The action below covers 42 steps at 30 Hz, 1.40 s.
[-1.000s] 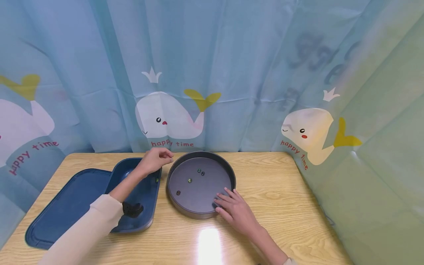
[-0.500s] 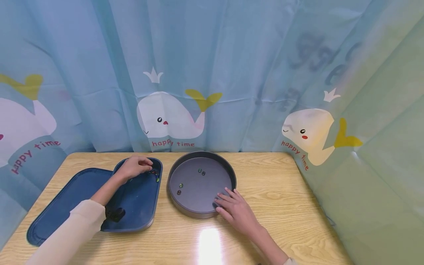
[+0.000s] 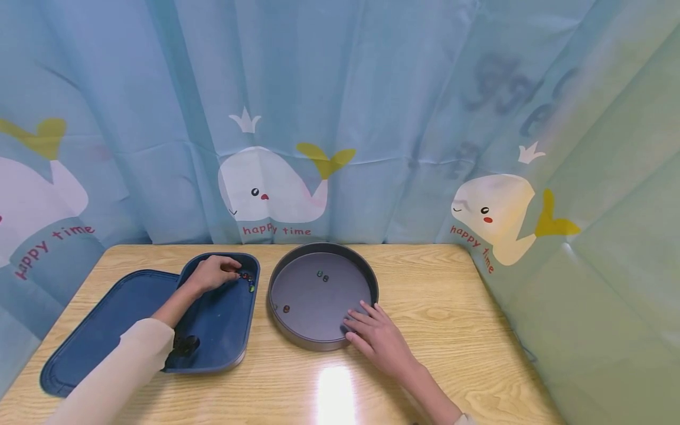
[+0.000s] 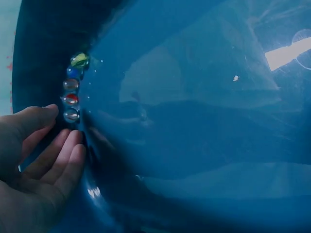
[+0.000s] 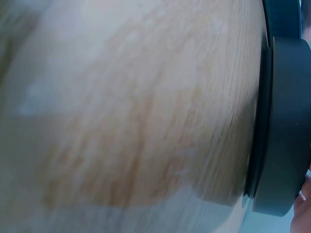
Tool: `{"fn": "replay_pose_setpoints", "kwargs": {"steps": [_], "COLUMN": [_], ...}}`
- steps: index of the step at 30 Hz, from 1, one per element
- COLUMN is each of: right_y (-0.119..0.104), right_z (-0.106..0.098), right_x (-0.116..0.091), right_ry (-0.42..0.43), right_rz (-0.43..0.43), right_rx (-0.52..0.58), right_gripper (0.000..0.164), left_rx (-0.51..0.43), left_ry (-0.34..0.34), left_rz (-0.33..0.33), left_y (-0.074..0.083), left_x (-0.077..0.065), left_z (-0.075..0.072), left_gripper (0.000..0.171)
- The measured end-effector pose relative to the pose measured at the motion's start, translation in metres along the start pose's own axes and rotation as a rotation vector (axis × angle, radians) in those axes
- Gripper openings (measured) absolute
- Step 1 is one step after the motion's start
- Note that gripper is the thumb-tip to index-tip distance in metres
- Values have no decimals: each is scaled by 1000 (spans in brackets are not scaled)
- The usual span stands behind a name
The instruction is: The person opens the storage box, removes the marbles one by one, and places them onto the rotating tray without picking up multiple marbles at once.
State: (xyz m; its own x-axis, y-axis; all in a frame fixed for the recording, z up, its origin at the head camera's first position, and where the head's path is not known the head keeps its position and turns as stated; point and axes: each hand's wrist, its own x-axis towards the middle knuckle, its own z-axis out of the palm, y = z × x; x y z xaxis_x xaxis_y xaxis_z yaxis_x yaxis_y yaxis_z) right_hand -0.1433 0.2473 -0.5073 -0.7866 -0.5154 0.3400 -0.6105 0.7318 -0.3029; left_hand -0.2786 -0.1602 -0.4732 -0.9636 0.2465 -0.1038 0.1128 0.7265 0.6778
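The left hand (image 3: pixel 215 274) is inside a deep blue tub with round corners (image 3: pixel 220 345), near 1 o'clock. Its thumb and fingers are bent a little and stand apart, next to the small shiny glass marbles (image 4: pixel 71 99). I cannot tell if they touch the last marble.

The right hand (image 3: pixel 381 341) has its fingers spread over the edge of a round dark grey pan (image 3: pixel 324 316), at 4 o'clock. In the pan, two little marbles (image 3: pixel 322 275) sit near 12 o'clock. A red-brown marble (image 3: pixel 286 309) sits at 8 o'clock, and a very faint one (image 3: pixel 275 306) is by the wall beside it.

A flat blue tray (image 3: pixel 122 319) lies at 9 o'clock from the tub. The arm and tub hide part of it. A black shape (image 3: pixel 187 344) by the sleeve (image 3: pixel 140 348) is hard to make out.

The left wrist view shows five marbles in a curved row, yellow-green at the 12 o'clock end; the head view makes them tiny. The right wrist view shows the pan's outside wall, but the right hand is mostly cut off.
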Motion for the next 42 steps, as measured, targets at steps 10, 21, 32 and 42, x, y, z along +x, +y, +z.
{"fn": "replay_pose_setpoints", "kwargs": {"steps": [10,21,32,42], "right_y": [0,1,1,1], "right_z": [-1,1,1,1], "right_x": [0,0,-1,0], "right_ry": [-1,-2,-2,1], "right_rz": [1,3,4,-7], "right_rx": [-15,-16,-15,-30], "right_gripper": [35,35,36,36], "left_rx": [66,103,91,21], "left_ry": [32,65,79,111], "left_rz": [15,-7,6,86], "left_y": [4,6,2,12], "left_x": [4,4,5,-5], "left_z": [6,11,11,0], "left_gripper": [19,11,7,13]}}
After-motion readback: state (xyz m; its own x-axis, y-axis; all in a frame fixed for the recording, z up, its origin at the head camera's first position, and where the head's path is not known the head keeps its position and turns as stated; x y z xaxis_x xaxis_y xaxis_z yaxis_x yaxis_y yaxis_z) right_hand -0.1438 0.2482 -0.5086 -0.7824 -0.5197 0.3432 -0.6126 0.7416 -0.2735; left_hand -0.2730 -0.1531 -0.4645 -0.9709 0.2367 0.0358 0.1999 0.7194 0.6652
